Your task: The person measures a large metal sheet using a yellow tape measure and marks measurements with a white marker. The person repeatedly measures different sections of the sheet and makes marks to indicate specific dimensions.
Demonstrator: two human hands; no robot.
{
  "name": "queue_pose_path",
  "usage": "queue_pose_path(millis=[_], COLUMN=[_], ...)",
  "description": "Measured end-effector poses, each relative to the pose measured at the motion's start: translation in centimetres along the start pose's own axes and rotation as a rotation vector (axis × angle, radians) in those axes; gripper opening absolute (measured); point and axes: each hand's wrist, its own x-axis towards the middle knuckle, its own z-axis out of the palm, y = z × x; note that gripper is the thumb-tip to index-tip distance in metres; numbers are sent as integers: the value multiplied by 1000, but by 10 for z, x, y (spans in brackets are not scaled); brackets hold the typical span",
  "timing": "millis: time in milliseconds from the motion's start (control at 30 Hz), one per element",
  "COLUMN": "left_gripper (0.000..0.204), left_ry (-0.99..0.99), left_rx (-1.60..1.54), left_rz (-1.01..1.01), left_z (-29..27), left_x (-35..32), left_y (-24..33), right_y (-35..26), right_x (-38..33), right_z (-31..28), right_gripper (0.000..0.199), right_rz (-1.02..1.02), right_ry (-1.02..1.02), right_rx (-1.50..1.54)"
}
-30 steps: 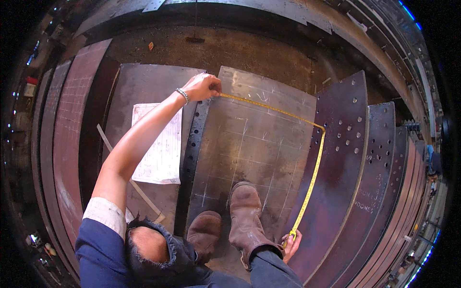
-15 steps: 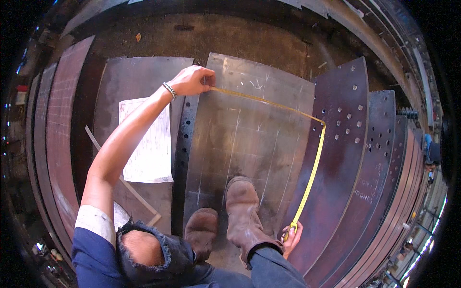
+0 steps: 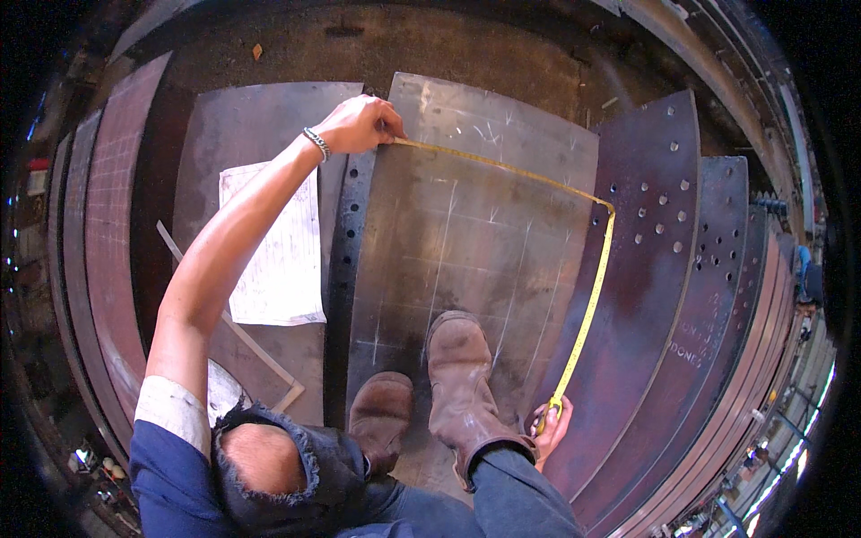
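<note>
A yellow tape measure (image 3: 587,318) runs across a grey steel plate (image 3: 457,247) marked with chalk lines and arrows. Its blade end is pinched in the closed fingers of my left hand (image 3: 359,124), at the plate's left edge. From there the blade crosses to the plate's right edge, bends sharply and comes back toward me. My right hand (image 3: 552,432), low beside my right boot, is closed around the tape's case, which is partly hidden. My brown boots (image 3: 459,363) stand on the plate.
Left of the plate, a sheet of paper (image 3: 278,247) lies on another steel plate (image 3: 260,112), near a thin flat strip (image 3: 256,345). A dark bar with holes (image 3: 347,242) runs between the plates. Drilled dark plates (image 3: 641,287) overlap at right; reddish plates (image 3: 117,211) lie at left.
The plates, the paper and the tape's far stretch sit slightly higher in the picture. Both hands keep their hold on the tape measure, which still bends at the plate's right edge.
</note>
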Motion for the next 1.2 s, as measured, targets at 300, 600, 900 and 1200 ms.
queue_pose_path(millis=[300,600,900,1200], left_gripper=[20,18,19,19], left_ry=[-35,-44,-113,-103], left_rx=[-43,6,-24,-38], left_rz=[-2,43,-84,-72], left_z=[-4,-8,-14,-8], left_x=[-3,4,2,7], left_y=[-7,-2,7,11], right_y=[1,14,-6,0], right_x=[3,4,1,5], right_z=[-1,-6,1,-1], right_gripper=[42,47,52,50], right_rz=[6,-36,51,-48], right_ry=[-12,-3,-4,36], right_rx=[-10,-4,27,-83])
